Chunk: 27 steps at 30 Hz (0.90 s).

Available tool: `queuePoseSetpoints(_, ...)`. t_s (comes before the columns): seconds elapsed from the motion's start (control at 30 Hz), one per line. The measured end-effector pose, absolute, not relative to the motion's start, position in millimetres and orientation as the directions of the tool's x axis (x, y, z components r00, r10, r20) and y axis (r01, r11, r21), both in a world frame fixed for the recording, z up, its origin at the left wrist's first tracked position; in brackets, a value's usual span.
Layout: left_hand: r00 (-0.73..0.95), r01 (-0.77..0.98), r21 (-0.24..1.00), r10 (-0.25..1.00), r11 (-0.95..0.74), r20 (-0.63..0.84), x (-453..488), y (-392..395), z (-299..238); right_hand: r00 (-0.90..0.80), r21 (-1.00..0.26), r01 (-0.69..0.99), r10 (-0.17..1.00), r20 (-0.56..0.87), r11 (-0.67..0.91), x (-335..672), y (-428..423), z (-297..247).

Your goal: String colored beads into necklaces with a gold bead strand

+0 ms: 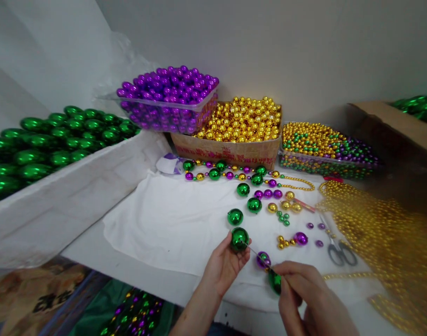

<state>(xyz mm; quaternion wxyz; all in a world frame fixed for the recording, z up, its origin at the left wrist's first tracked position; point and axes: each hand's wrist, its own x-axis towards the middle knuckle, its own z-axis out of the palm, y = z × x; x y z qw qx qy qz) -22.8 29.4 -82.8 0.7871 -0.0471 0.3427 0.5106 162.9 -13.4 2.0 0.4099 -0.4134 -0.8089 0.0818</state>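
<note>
A shiny green ball bead (240, 239) sits in the fingertips of my left hand (224, 263). From its hole a thin needle-like wire (255, 254) runs toward my right hand (306, 291), whose fingers pinch together around its other end. A purple ball bead (263, 259) lies along this line. Right beside my right fingertips is another green ball bead (275, 281), partly covered by them. Just beyond my left hand, loose green balls (235, 216) rest on the white cloth (157, 210).
A finished-looking bead strand (229, 175) lies across the cloth's back. Small gold beads (286, 242) and scissors (342, 253) lie to the right, beside piled gold chains (384, 233). Behind stand a purple-ball tub (199, 112), a gold-ball box (227, 151) and a white foam box (76, 186).
</note>
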Motion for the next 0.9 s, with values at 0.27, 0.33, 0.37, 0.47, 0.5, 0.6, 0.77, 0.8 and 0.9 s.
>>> queuePoseSetpoints(0.27, 0.24, -0.842, 0.265, 0.767, 0.47, -0.596, -22.4, 28.3, -83.0, -0.136, -0.609, 0.584, 0.804, 0.579, 0.537, 149.3, -19.0, 6.0)
queuePoseSetpoints(0.33, 0.237, -0.843, 0.263, 0.762, 0.47, -0.602, -21.9, 27.9, -82.2, -0.243, -0.56, 0.581, 0.782, 0.574, 0.591, 152.7, -17.1, 5.7)
queuePoseSetpoints(0.37, 0.235, -0.843, 0.262, 0.76, 0.47, -0.605, -21.6, 27.7, -81.8, -0.288, -0.54, 0.575, 0.77, 0.57, 0.615, 154.4, -15.8, 5.1)
queuePoseSetpoints(0.47, 0.232, -0.842, 0.261, 0.753, 0.472, -0.615, -20.7, 27.3, -81.1, -0.293, -0.538, 0.583, 0.775, 0.56, 0.609, 156.8, -13.6, 2.6)
queuePoseSetpoints(0.5, 0.231, -0.841, 0.262, 0.752, 0.474, -0.617, -20.5, 27.3, -81.0, -0.29, -0.539, 0.587, 0.778, 0.557, 0.604, 156.9, -13.6, 1.8)
queuePoseSetpoints(0.6, 0.232, -0.837, 0.267, 0.751, 0.478, -0.618, -20.1, 27.3, -81.3, -0.32, -0.517, 0.585, 0.763, 0.561, 0.625, 156.9, -14.7, 1.1)
queuePoseSetpoints(0.77, 0.238, -0.837, 0.263, 0.753, 0.479, -0.614, -19.8, 27.0, -82.5, -0.332, -0.495, 0.602, 0.76, 0.558, 0.626, 157.9, -15.9, 1.4)
queuePoseSetpoints(0.8, 0.241, -0.838, 0.261, 0.753, 0.48, -0.612, -19.7, 26.8, -82.8, -0.328, -0.496, 0.606, 0.763, 0.557, 0.622, 158.1, -16.1, 1.1)
queuePoseSetpoints(0.9, 0.244, -0.838, 0.261, 0.756, 0.48, -0.608, -19.6, 26.3, -83.6, -0.336, -0.485, 0.616, 0.764, 0.551, 0.621, 159.4, -16.7, -0.8)
